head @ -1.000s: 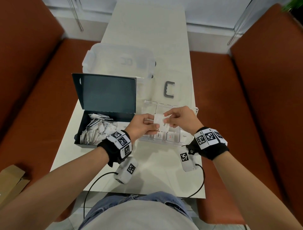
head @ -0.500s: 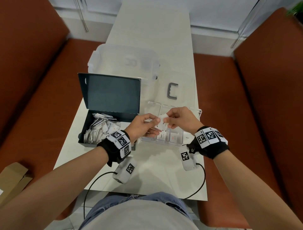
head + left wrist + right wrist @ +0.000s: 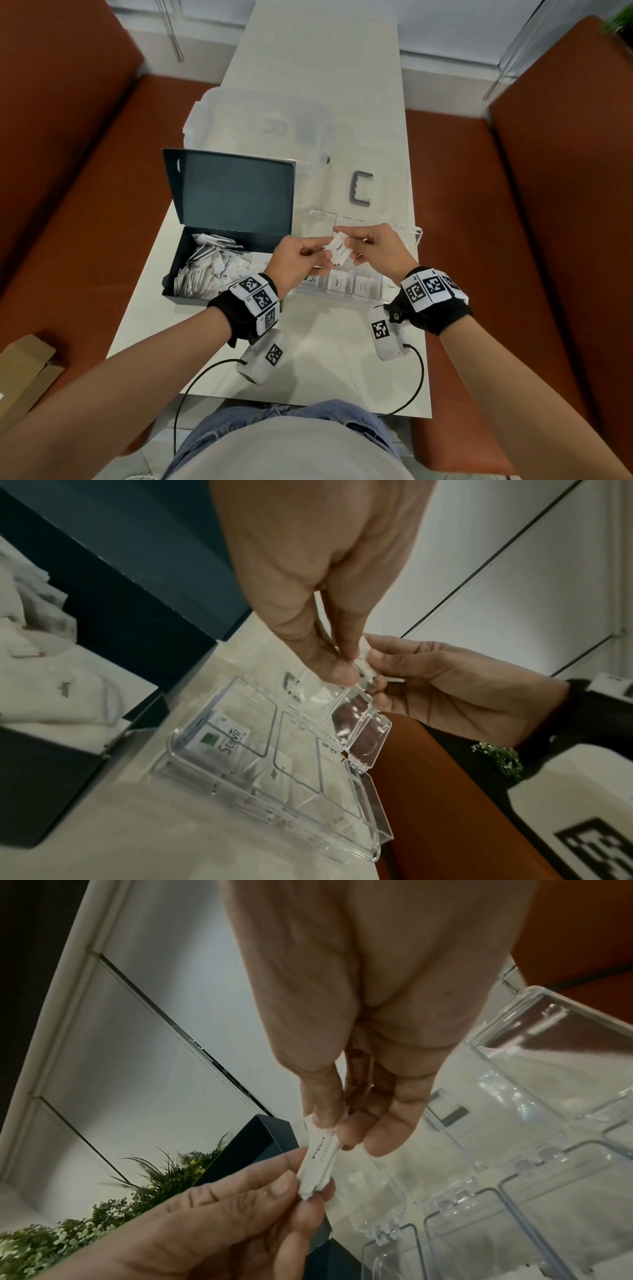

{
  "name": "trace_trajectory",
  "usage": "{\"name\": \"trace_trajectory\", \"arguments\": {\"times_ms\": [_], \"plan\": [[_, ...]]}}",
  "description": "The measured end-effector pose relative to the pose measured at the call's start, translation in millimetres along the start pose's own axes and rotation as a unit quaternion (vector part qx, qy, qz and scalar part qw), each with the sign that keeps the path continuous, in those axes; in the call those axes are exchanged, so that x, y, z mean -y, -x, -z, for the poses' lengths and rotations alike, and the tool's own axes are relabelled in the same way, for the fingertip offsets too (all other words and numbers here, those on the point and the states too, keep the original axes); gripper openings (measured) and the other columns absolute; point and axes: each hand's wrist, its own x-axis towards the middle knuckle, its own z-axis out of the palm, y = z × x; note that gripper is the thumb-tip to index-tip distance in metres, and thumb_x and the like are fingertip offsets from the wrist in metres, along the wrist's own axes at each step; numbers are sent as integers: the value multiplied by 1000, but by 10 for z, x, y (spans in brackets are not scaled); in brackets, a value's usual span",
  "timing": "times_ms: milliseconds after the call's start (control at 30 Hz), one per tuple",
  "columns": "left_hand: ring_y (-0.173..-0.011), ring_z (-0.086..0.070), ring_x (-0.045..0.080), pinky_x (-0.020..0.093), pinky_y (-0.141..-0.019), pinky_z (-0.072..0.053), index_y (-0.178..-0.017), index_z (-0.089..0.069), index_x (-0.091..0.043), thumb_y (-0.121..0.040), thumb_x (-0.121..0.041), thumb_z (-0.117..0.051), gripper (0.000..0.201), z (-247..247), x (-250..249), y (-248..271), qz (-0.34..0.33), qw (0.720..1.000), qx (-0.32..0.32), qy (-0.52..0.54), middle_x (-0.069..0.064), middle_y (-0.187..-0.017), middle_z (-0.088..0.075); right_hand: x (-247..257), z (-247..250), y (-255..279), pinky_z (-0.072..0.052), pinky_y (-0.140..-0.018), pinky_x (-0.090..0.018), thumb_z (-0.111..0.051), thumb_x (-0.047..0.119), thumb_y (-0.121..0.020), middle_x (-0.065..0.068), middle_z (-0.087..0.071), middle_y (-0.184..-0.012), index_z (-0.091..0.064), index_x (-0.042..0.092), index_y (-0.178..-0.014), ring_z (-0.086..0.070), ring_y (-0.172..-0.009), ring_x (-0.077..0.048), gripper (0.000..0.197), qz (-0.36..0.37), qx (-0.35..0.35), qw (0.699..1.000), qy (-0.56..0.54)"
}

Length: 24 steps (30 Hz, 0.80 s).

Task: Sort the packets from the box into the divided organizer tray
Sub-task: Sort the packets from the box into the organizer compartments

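Both hands hold small white packets [image 3: 338, 253] above the clear divided organizer tray [image 3: 371, 298]. The top one reads "Pepper". My left hand [image 3: 301, 260] pinches the packets' lower end [image 3: 316, 1173] between thumb and fingers. My right hand [image 3: 375, 245] pinches the upper end [image 3: 364, 666]. The right wrist view shows more than one packet stacked edge-on. The tray's near compartments hold a Stevia packet [image 3: 224, 738], a Pepper packet [image 3: 337, 283], a red-printed packet [image 3: 363, 286] and a Sugar packet [image 3: 388, 287]. The dark open box [image 3: 191, 270] at left holds several loose white packets [image 3: 209, 270].
The box lid [image 3: 233, 195] stands upright behind the box. A clear plastic bin [image 3: 260, 126] lies further back, and a grey C-shaped clip [image 3: 361, 193] beside it. The tray's clear lids [image 3: 534, 1053] are swung open at the far side. Red-brown benches [image 3: 513, 240] flank the white table [image 3: 329, 356].
Both hands stayed above the tray with the packets held between them. The packets have tilted, so the "Pepper" print now faces up. The head camera has shifted a little.
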Motion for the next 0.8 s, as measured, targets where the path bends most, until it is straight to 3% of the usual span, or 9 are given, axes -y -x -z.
{"name": "trace_trajectory", "arguments": {"times_ms": [167, 300, 433, 533, 600, 800], "plan": [[-72, -68, 7, 18, -72, -57, -129, -55, 6, -89, 3, -61, 40, 2, 12, 9, -6, 1000, -6, 12, 18, -109, -66, -9, -14, -24, -53, -69, -25, -55, 7, -95, -10, -71, -94, -66, 13, -120, -54, -65, -10, 28, -12, -7, 1000, -8], [-72, -66, 12, 24, -73, -59, -127, -60, -1, -91, -3, -63, 36, 34, 19, -11, 10, 999, -8, -35, 11, -97, -68, -47, 19, -80, -42, -67, -18, -61, 7, -90, 0, -66, -78, -72, 10, -98, -54, -63, -5, 14, -15, -20, 999, 37], [-73, -63, 17, 27, -70, -57, -119, -65, -6, -93, -7, -61, 26, 115, 43, -40, 38, 994, -38, -93, 7, -95, -64, -109, 20, -163, -37, -73, -11, -63, 11, -89, 0, -67, -90, -71, 8, -103, -57, -84, -9, 16, -31, -22, 982, 186], [-73, -63, 18, 33, -74, -56, -115, -65, -4, -94, -5, -57, 22, 162, 50, -36, 61, 992, -56, -90, 9, -96, -65, -194, -94, -210, -46, -89, -28, -57, 11, -90, -8, -68, -108, -69, 11, -109, -60, -102, -22, 22, -65, 27, 955, 286], [-73, -63, 19, 38, -78, -56, -113, -65, -4, -95, -4, -55, 21, 176, 47, -21, 66, 991, -59, -96, 9, -97, -65, -253, -201, -232, -46, -96, -39, -53, 13, -92, -7, -65, -115, -66, 16, -114, -58, -110, -26, 26, -89, 55, 935, 340], [-68, -61, 16, 32, -69, -53, -111, -65, -4, -96, -3, -54, 19, 187, 47, 27, 71, 991, -59, -100, 6, -92, -65, -426, -412, -258, -31, -96, -39, -52, 19, -92, 4, -68, -105, -67, 28, -109, -59, -105, -23, 25, -99, 57, 902, 417]]}}
